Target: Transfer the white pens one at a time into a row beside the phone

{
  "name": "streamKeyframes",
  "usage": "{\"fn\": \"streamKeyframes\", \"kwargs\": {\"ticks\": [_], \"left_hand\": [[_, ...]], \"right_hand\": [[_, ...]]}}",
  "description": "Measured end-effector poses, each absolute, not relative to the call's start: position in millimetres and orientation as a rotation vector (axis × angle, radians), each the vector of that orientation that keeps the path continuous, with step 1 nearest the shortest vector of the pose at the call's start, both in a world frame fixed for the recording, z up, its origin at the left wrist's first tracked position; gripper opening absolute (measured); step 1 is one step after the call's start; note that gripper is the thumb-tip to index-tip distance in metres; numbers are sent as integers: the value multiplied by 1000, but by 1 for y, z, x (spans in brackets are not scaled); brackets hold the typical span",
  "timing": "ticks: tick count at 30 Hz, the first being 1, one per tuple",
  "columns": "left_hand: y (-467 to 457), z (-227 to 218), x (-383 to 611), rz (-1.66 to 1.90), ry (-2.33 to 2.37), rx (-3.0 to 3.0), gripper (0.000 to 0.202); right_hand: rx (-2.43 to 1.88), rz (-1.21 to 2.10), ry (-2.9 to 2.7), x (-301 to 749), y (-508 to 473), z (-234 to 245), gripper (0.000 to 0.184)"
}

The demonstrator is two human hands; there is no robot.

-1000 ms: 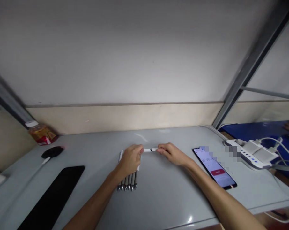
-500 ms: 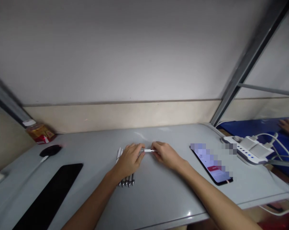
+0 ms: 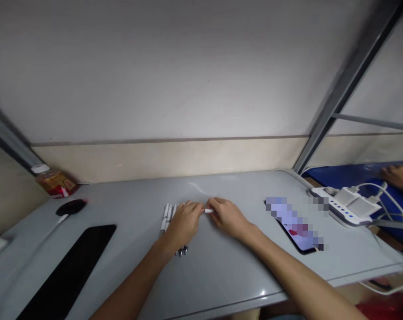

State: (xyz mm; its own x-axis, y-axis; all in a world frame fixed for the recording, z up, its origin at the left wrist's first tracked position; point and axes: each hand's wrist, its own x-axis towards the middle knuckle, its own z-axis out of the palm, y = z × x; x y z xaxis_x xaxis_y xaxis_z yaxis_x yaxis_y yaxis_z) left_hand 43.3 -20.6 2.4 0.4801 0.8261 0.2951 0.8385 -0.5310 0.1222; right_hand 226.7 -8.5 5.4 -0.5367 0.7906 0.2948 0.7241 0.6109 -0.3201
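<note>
Between my two hands lies a white pen [image 3: 208,210], held level just above the grey desk; only a short stretch of its barrel shows. My left hand [image 3: 185,221] pinches its left end, and my right hand [image 3: 225,214] grips its right end with curled fingers. Under and beside my left hand several white pens [image 3: 165,218] lie side by side on the desk. Their silver tips [image 3: 182,252] poke out below the wrist, while their middles are hidden by the hand.
A lit phone [image 3: 293,226] lies to the right, near a white power strip [image 3: 341,206] with plugs and cables. At left are a long black object [image 3: 71,271], a round black pad [image 3: 71,207] on a cable, and a drink bottle [image 3: 56,182]. Another person's hand [image 3: 400,176] rests on a blue surface.
My hands have drawn closer together, so less of the held pen shows. My left hand shifted slightly right, uncovering more of the pens' upper ends.
</note>
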Motion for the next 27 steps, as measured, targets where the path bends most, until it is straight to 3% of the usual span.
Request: {"fn": "streamKeyframes", "kwargs": {"ticks": [9, 15, 27], "left_hand": [[-23, 6, 41, -633, -1549, -2696, 21], [-21, 2, 39, -609, -1512, -2731, 24], [-23, 7, 40, -730, -1491, -2730, 31]], "right_hand": [[-1077, 160, -2401, 225, -8, 3, 23], [-1092, 170, -2379, 227, -3, -2, 12], [-1119, 64, -2281, 230, 4, -2, 19]]}}
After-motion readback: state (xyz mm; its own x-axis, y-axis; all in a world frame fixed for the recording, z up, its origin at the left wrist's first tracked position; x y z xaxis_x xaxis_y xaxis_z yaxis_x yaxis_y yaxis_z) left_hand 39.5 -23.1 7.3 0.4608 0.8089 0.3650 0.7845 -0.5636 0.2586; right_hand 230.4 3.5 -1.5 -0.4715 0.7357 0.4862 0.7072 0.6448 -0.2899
